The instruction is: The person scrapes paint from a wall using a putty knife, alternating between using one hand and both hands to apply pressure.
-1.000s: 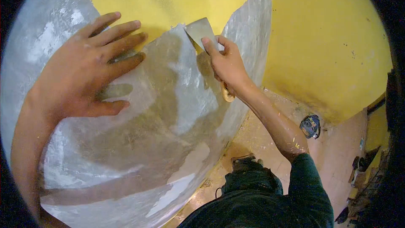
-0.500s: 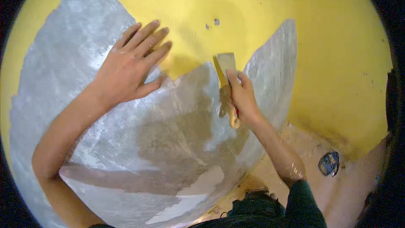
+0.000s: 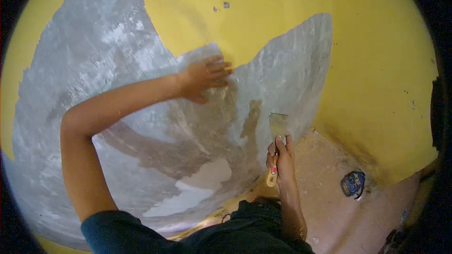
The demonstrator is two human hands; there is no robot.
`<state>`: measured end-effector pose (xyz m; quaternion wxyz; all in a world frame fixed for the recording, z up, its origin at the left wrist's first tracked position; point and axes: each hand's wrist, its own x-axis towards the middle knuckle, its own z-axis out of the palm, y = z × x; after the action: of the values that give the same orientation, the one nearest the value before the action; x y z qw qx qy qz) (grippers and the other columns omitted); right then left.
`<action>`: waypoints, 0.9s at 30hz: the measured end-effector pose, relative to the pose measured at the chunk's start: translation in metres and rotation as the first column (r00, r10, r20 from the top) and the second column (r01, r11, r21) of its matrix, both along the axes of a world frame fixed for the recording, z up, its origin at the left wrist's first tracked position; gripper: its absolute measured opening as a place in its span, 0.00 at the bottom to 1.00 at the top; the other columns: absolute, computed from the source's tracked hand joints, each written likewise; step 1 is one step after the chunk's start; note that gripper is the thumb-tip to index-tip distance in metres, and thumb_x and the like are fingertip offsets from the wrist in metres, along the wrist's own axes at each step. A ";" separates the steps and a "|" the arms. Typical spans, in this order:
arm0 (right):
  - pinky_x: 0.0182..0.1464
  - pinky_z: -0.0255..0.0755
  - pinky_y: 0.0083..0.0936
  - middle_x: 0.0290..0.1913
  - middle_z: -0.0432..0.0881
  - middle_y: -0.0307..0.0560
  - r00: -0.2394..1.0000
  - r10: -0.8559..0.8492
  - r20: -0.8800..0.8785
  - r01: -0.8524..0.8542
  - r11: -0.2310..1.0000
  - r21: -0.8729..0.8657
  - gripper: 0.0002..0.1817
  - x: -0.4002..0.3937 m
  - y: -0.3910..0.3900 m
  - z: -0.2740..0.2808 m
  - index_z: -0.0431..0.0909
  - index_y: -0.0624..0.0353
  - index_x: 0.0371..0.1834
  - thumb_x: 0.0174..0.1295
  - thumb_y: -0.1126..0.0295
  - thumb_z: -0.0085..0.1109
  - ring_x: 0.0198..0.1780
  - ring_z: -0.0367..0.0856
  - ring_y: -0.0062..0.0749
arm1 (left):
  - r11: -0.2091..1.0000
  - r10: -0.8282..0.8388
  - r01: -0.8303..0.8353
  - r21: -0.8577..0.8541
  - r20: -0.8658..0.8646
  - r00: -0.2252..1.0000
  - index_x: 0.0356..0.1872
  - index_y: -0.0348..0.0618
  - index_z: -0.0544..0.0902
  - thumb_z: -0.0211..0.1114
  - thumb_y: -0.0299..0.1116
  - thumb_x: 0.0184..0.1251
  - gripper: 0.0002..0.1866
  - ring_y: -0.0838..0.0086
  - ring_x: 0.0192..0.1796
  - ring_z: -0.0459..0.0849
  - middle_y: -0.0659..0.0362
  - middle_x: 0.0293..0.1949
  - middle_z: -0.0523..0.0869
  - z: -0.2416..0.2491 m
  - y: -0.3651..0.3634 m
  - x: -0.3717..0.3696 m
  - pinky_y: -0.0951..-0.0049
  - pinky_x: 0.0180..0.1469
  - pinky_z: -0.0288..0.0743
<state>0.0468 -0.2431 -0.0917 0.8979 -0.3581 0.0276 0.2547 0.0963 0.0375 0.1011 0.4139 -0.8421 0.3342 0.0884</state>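
My right hand (image 3: 284, 157) is wrapped round the wooden handle of a putty knife (image 3: 278, 123), its wide metal blade pointing up, low in front of the wall. My left hand (image 3: 205, 77), slightly blurred by motion, lies with fingers spread over the upper edge of the grey patch (image 3: 117, 66) on the wall. Its fingertips point right, close to where the grey meets the yellow paint (image 3: 197, 9). Shadows of the arm and the knife fall on the grey surface.
Small chips (image 3: 226, 5) mark the yellow paint above. A second yellow wall (image 3: 376, 80) meets this one at a corner on the right. Below it, a dark crumpled bag-like object (image 3: 353, 183) lies on the dusty floor (image 3: 325, 188).
My left hand has slid right and down across the wall to the patch's middle edge. My right hand has lowered the putty knife away from the paint edge. The view has shifted a little.
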 end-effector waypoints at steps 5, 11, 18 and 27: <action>0.13 0.55 0.18 0.19 0.65 0.35 0.979 -0.148 0.141 0.165 0.979 -0.119 0.08 0.009 -0.027 -0.024 0.65 0.53 0.45 0.71 0.64 0.50 0.12 0.60 0.16 | 0.967 -0.029 0.175 -0.187 0.598 0.801 0.70 0.52 0.63 0.67 0.49 0.51 0.42 0.57 0.75 0.52 0.54 0.73 0.57 0.088 -0.001 0.005 0.46 0.74 0.40; 0.15 0.54 0.16 0.22 0.64 0.34 0.973 -0.139 0.182 0.165 0.977 -0.137 0.12 0.031 -0.025 -0.051 0.66 0.53 0.42 0.71 0.57 0.50 0.14 0.60 0.16 | 0.989 0.036 -0.029 -0.142 0.046 0.998 0.61 0.50 0.74 0.71 0.54 0.44 0.40 0.58 0.72 0.60 0.56 0.65 0.72 0.023 -0.002 -0.013 0.51 0.75 0.41; 0.16 0.56 0.16 0.19 0.62 0.31 0.926 -0.110 0.361 0.217 0.939 -0.269 0.22 0.058 0.051 -0.055 0.70 0.59 0.59 0.70 0.55 0.50 0.18 0.63 0.16 | 0.994 0.047 0.032 -0.102 0.683 0.729 0.62 0.46 0.73 0.62 0.49 0.55 0.33 0.52 0.72 0.60 0.49 0.68 0.66 0.185 0.022 -0.022 0.50 0.74 0.48; 0.16 0.58 0.19 0.17 0.70 0.35 0.962 0.049 0.269 -0.045 0.999 -0.022 0.12 0.074 0.148 0.005 0.69 0.56 0.33 0.66 0.61 0.59 0.14 0.67 0.19 | 0.995 -0.100 0.080 0.064 0.760 0.642 0.53 0.37 0.77 0.56 0.52 0.61 0.29 0.51 0.65 0.69 0.44 0.61 0.73 0.180 -0.018 -0.044 0.50 0.65 0.64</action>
<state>0.1210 -0.0954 -0.0867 0.8841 -0.3971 -0.1014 0.2246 0.0520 0.0192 0.2810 0.5301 -0.7785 0.1699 -0.2900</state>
